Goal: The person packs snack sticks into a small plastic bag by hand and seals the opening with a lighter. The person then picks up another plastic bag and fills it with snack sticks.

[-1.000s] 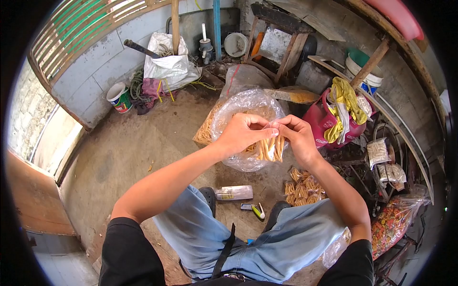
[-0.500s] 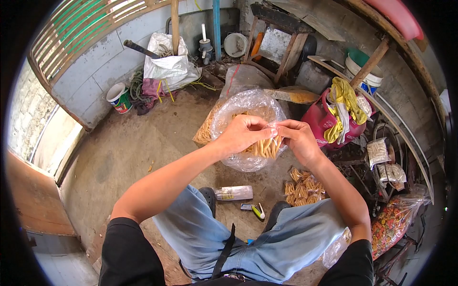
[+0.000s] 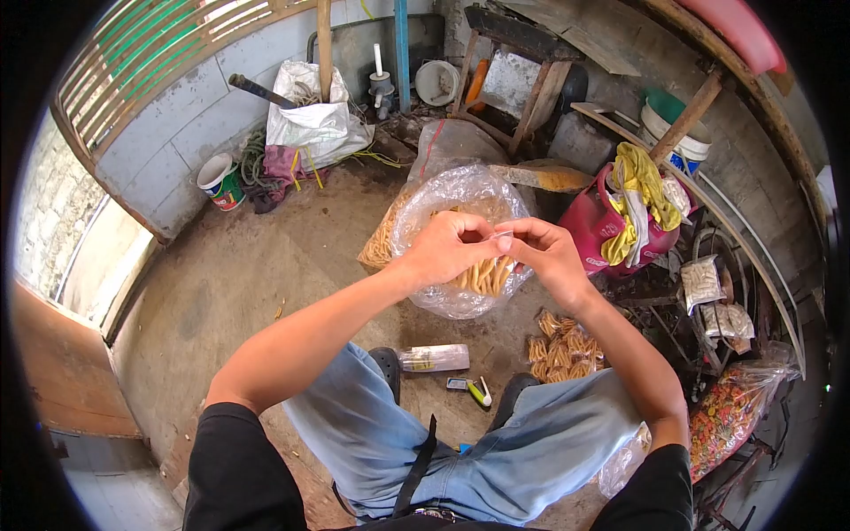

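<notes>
My left hand (image 3: pixel 450 248) and my right hand (image 3: pixel 547 252) meet above a large clear plastic bag (image 3: pixel 456 305) of yellowish stick snacks. Both pinch the top edge of a small clear plastic packet (image 3: pixel 490 277), whose filling of snack sticks hangs below the fingers. Parts of the packet are hidden behind my left hand. On the floor to the right lies a pile of filled snack packets (image 3: pixel 564 350). Between my feet are a green and white stapler (image 3: pixel 480 392), a small box (image 3: pixel 457 384) and a stack of clear plastic bags (image 3: pixel 434 357).
A pink gas cylinder (image 3: pixel 575 212) draped with a yellow cloth (image 3: pixel 637 181) stands at the right. Beyond it are a bag of colourful snacks (image 3: pixel 735 407) and metal frames. At the back left are a white sack (image 3: pixel 319 128) and a paint bucket (image 3: pixel 220 181).
My fingers have shifted slightly along the packet's top edge, with the right hand's fingers drawn a little closer to the left. The packet stays in nearly the same place.
</notes>
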Demonstrator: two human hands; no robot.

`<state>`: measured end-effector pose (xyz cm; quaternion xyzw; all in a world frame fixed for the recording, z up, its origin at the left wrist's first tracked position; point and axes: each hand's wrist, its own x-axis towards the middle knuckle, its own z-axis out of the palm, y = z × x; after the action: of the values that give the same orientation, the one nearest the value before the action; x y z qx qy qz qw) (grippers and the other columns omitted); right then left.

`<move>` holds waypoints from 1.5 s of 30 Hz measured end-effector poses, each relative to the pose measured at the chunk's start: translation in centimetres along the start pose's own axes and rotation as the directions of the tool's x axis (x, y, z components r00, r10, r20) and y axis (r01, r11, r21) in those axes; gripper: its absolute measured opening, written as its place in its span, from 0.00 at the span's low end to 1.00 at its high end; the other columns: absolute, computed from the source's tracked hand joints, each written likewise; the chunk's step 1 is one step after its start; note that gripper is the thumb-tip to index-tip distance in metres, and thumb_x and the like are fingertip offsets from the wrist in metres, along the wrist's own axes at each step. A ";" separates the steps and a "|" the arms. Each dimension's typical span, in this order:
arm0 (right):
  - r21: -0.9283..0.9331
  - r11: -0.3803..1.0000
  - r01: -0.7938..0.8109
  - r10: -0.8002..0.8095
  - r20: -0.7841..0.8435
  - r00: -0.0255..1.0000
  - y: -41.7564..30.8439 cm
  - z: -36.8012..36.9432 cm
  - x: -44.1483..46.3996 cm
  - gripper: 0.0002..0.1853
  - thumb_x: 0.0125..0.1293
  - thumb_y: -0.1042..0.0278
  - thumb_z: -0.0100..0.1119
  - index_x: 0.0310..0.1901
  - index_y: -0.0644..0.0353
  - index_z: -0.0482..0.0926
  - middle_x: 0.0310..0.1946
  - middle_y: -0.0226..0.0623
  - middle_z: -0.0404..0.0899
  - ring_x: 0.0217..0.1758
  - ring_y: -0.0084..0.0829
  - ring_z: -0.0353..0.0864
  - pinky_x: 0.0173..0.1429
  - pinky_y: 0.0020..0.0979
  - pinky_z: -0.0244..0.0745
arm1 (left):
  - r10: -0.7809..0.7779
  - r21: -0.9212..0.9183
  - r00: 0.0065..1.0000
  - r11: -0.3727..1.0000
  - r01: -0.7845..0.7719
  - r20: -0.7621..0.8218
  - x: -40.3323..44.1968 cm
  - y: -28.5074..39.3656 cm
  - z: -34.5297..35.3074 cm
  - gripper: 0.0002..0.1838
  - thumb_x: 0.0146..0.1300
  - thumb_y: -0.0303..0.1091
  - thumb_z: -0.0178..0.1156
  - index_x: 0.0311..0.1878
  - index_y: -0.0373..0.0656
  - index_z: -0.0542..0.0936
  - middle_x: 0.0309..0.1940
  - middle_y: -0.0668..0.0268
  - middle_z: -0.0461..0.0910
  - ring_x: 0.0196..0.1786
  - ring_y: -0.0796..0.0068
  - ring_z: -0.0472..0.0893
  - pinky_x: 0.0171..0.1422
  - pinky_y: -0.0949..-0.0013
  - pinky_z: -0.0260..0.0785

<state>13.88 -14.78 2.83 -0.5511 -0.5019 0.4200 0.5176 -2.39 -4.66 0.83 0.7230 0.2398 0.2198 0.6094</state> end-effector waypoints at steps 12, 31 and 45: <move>0.013 0.999 0.031 -0.030 -0.060 0.998 1.3 -0.5 0.4 0.10 0.66 0.64 0.60 0.35 0.64 0.82 0.25 0.24 0.78 0.27 0.12 0.70 0.31 0.18 0.64 | 0.106 -0.098 0.990 0.991 -0.096 0.099 -0.1 -0.6 0.9 0.12 0.62 0.37 0.63 0.39 0.36 0.83 0.29 0.70 0.82 0.32 0.87 0.75 0.37 0.77 0.68; 0.019 1.000 -0.004 0.004 0.004 1.000 0.7 -0.3 0.4 0.10 0.63 0.63 0.64 0.42 0.60 0.82 0.33 0.26 0.82 0.35 0.14 0.76 0.36 0.20 0.70 | -0.008 -0.073 1.000 0.997 0.008 -0.001 -0.3 0.0 0.7 0.13 0.63 0.37 0.60 0.37 0.34 0.83 0.26 0.69 0.80 0.30 0.85 0.74 0.35 0.76 0.68; 0.042 0.998 -0.051 0.051 0.015 0.999 1.2 -1.3 0.6 0.09 0.62 0.67 0.65 0.40 0.62 0.84 0.35 0.30 0.84 0.35 0.16 0.77 0.37 0.21 0.70 | 0.002 -0.081 1.000 0.997 -0.002 0.005 -0.1 -0.9 0.7 0.14 0.64 0.38 0.59 0.40 0.34 0.82 0.29 0.67 0.82 0.32 0.84 0.77 0.38 0.76 0.70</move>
<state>15.39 -14.34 1.81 -0.5499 -0.4823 0.4473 0.5147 -2.10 -5.13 -0.15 0.6987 0.2284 0.2280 0.6385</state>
